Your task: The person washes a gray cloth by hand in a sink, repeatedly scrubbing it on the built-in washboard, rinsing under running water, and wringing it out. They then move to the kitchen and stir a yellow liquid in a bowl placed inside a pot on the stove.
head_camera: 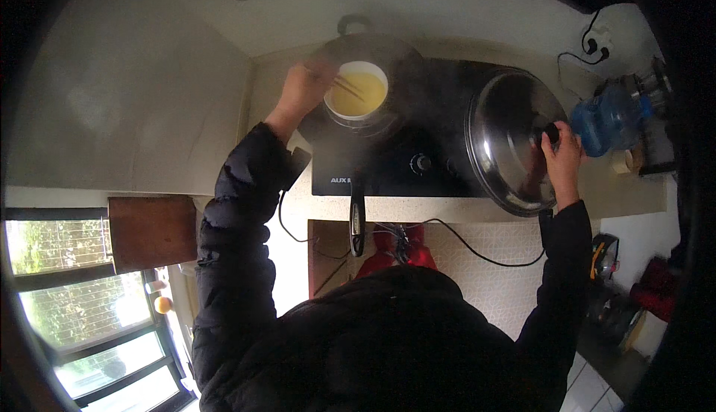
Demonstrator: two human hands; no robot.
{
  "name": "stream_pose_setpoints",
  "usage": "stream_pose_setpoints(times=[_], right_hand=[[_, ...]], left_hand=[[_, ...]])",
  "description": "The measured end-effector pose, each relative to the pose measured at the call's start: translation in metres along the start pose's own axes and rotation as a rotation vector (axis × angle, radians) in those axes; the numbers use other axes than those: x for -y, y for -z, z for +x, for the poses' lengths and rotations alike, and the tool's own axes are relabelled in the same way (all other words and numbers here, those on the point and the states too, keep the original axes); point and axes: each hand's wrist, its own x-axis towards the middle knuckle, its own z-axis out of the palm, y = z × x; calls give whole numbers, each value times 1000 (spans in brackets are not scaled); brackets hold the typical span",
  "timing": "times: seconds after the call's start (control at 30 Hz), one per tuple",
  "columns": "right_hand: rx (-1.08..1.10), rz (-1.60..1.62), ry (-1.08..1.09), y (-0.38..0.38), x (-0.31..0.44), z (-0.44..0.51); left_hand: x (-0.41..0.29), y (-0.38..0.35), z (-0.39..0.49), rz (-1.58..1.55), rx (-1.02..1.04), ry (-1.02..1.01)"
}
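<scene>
My left hand [305, 90] grips a pair of chopsticks [350, 90], their tips in a white bowl [358, 116] of yellow liquid [368, 86]. The bowl sits inside a dark wok [397, 48] on the left side of a black gas stove [386, 171]. Steam blurs the wok and my fingers. Over the stove's right end, my right hand [564, 157] holds a large glass lid [503, 138] with a metal rim by its black knob [551, 132]. The lid is tilted, and it hides the part of the stove behind it.
The wok's long black handle [357, 222] juts over the counter's front edge towards me. A blue plastic water bottle [604, 121] lies close to my right hand. Black cables [475, 252] hang below the counter. A wall socket with plugs [598, 48] is at back right.
</scene>
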Motion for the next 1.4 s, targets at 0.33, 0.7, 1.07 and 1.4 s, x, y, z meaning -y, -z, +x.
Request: stream_pose_setpoints(times=[0.33, 0.7, 1.07, 1.4], right_hand=[[48, -103, -92, -6, -48, -38], [72, -65, -80, -10, -48, -35], [83, 10, -48, -21, -46, -28], [116, -32, -32, -13, -35, -30]], left_hand=[[4, -39, 33, 44, 51, 38], [-1, -30, 40, 121, 57, 28], [-4, -29, 47, -109, -40, -56], [10, -62, 48, -2, -27, -53]])
